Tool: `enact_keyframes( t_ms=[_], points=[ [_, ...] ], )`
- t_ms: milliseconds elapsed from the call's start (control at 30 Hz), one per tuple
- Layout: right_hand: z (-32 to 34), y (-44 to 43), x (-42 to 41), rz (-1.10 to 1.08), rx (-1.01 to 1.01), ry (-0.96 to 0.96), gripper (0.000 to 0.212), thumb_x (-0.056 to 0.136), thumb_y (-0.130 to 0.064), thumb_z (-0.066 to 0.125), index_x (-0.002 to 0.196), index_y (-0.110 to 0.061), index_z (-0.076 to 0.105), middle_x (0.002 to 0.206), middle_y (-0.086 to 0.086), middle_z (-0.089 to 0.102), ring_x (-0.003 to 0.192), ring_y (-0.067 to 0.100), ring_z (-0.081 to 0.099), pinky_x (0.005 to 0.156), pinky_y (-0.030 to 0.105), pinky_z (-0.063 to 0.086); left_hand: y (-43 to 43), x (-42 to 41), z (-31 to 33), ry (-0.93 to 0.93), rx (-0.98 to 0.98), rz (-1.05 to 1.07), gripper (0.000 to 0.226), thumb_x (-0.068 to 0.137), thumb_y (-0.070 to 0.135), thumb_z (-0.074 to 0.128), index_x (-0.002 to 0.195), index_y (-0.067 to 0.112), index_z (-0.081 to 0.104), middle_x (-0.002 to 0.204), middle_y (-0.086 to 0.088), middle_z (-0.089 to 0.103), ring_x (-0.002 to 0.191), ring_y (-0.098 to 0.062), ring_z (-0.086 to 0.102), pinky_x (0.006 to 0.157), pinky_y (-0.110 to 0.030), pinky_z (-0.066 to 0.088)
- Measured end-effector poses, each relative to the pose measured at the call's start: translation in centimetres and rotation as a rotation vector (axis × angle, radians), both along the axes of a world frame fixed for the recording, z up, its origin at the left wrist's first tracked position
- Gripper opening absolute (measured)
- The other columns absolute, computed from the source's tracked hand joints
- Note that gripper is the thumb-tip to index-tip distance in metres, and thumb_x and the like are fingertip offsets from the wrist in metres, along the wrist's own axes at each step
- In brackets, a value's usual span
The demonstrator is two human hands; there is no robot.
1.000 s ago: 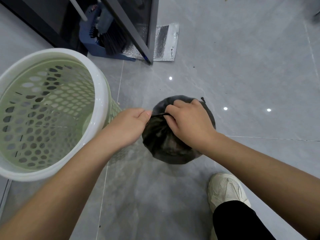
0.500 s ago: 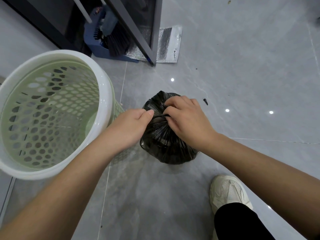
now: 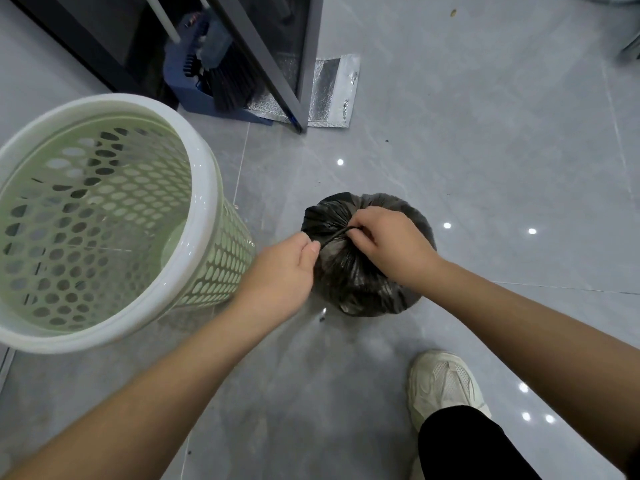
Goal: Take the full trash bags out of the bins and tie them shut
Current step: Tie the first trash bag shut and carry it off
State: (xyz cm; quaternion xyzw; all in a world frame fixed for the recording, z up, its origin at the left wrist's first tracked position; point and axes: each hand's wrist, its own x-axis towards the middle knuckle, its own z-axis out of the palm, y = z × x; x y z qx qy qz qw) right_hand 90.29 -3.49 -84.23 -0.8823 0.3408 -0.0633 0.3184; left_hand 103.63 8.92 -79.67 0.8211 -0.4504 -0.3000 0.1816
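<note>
- Grey polished floor tiles (image 3: pixel 485 133) fill most of the view, crossed by thin grout lines and dotted with small bright reflections of lamps.
- A black trash bag (image 3: pixel 360 289) sits on the floor near the middle of the view, out of the bin and just to its right. Its neck is gathered into tight pleats at the top.
- The left hand (image 3: pixel 280 271) is at the bag's left side. Its fingers are curled, and the thumb and forefinger pinch one end of a thin black drawstring (image 3: pixel 334 237).
- The right hand (image 3: pixel 391 244) lies over the top of the bag with its fingers curled down at the gathered neck, pinching the other end of the drawstring.
- The drawstring runs taut in a short line between the two hands.
- The right fingers cover the neck, so I cannot tell whether a knot is there.
- A pale green bin (image 3: pixel 204 188) with a perforated wall and a broad white rim stands upright at the left, close beside the left wrist.
- At the top stands a dark metal frame (image 3: pixel 308 64). A blue dustpan (image 3: pixel 194 95) holding a dark-bristled brush (image 3: pixel 228 88) sits behind it.
- A silver foil sheet (image 3: pixel 332 88) lies flat at the foot of the frame.
- A white shoe (image 3: pixel 443 382) below a black trouser leg (image 3: pixel 464 445) stands on the floor at lower right, well apart from the bag.
</note>
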Motion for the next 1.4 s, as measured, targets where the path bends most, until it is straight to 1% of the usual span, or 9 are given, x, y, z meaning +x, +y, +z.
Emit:
enact_keyframes(
  t_ms=[167, 300, 433, 600, 733, 867, 1033, 1233, 1400],
  points=[
    [1.2, -0.5, -0.2, -0.202, 0.471, -0.033, 0.016, 0.090, -0.018, 0.058, 0.081, -0.015, 0.071, 0.064, -0.006, 0.070, 0.044, 0.002, 0.051, 0.050, 0.011, 0.039, 1.1, -3.9, -2.9, -0.226, 0.015, -0.241, 0.017, 0.098, 0.032, 0.039, 0.092, 0.016, 0.042, 0.084, -0.012, 0.065, 0.078, -0.039, 0.061, 0.057, -0.035, 0.036],
    [2.0, -0.6, -0.1, -0.461, 1.010, -0.075, 0.014, 0.091, -0.012, 0.056, 0.087, -0.008, 0.068, 0.078, 0.000, 0.075, 0.036, 0.004, 0.046, 0.035, 0.015, 0.030, 1.3, -4.7, -4.5, -0.442, -0.002, -0.429, 0.023, 0.080, 0.027, 0.068, 0.072, 0.014, 0.051, 0.049, -0.001, 0.057, 0.035, -0.027, 0.055, 0.039, -0.023, 0.022],
    [2.3, -0.4, -0.1, -0.608, 1.342, -0.015, 0.017, 0.094, -0.009, 0.049, 0.086, -0.013, 0.063, 0.064, -0.003, 0.070, 0.041, 0.001, 0.056, 0.036, 0.012, 0.042, 1.4, -4.5, -5.6, -0.516, -0.005, -0.509, 0.026, 0.084, 0.033, 0.045, 0.068, 0.015, 0.054, 0.044, 0.001, 0.055, 0.030, -0.024, 0.052, 0.035, -0.020, 0.025],
    [3.1, -0.4, -1.2, -0.204, 0.869, 0.139, 0.017, 0.092, -0.009, 0.051, 0.087, -0.012, 0.066, 0.065, -0.001, 0.068, 0.055, 0.009, 0.067, 0.054, 0.017, 0.053, 2.1, -4.0, -5.0, -0.308, -0.074, -0.491, 0.046, 0.087, 0.054, 0.014, 0.080, 0.023, 0.048, 0.077, -0.002, 0.064, 0.072, -0.030, 0.063, 0.054, -0.032, 0.034],
    [3.4, 0.3, -2.1, 0.186, 0.066, 0.343, 0.023, 0.088, -0.010, 0.049, 0.090, -0.019, 0.070, 0.078, 0.001, 0.069, 0.073, 0.019, 0.064, 0.065, 0.030, 0.051, 1.3, -1.9, -3.5, -0.135, -0.218, -0.237, 0.042, 0.087, 0.046, 0.020, 0.073, 0.014, 0.044, 0.057, -0.001, 0.047, 0.060, -0.031, 0.053, 0.053, -0.038, 0.039],
    [2.0, 1.4, -3.5, 0.371, -0.266, 0.308, 0.019, 0.080, -0.006, 0.063, 0.088, -0.022, 0.069, 0.076, -0.001, 0.058, 0.063, 0.021, 0.056, 0.055, 0.028, 0.036, -1.4, -0.2, -3.3, 0.216, -0.155, 0.088, 0.036, 0.088, 0.036, 0.035, 0.068, 0.013, 0.053, 0.055, -0.003, 0.053, 0.054, -0.022, 0.050, 0.060, -0.044, 0.047],
    [0.5, 0.8, -5.7, 0.430, -0.414, 0.126, 0.036, 0.052, 0.002, 0.080, 0.077, -0.021, 0.070, 0.064, -0.004, 0.054, 0.046, 0.016, 0.047, 0.051, 0.024, 0.040, -2.6, 0.3, -3.4, 0.462, -0.018, 0.164, 0.027, 0.095, 0.020, 0.045, 0.073, 0.013, 0.060, 0.058, 0.000, 0.058, 0.054, -0.016, 0.054, 0.054, -0.029, 0.046],
    [-0.1, 0.4, -7.1, 0.603, -0.399, -0.017, 0.022, 0.079, -0.002, 0.060, 0.095, -0.013, 0.069, 0.082, 0.002, 0.060, 0.069, 0.021, 0.056, 0.072, 0.030, 0.046, -4.0, -1.7, -2.8, 0.892, 0.007, 0.275, 0.020, 0.096, 0.013, 0.050, 0.116, 0.010, 0.050, 0.093, -0.010, 0.064, 0.070, -0.019, 0.063, 0.056, -0.026, 0.050],
    [-0.1, 1.2, -7.0, 0.736, -0.420, -0.075, 0.017, 0.088, -0.004, 0.053, 0.090, -0.012, 0.068, 0.082, 0.002, 0.060, 0.068, 0.022, 0.053, 0.076, 0.027, 0.038, -4.8, -2.5, -3.1, 0.893, 0.154, 0.086, 0.040, 0.091, 0.025, 0.059, 0.129, 0.023, 0.046, 0.091, 0.000, 0.059, 0.069, -0.009, 0.060, 0.055, -0.028, 0.045]
  ],
)
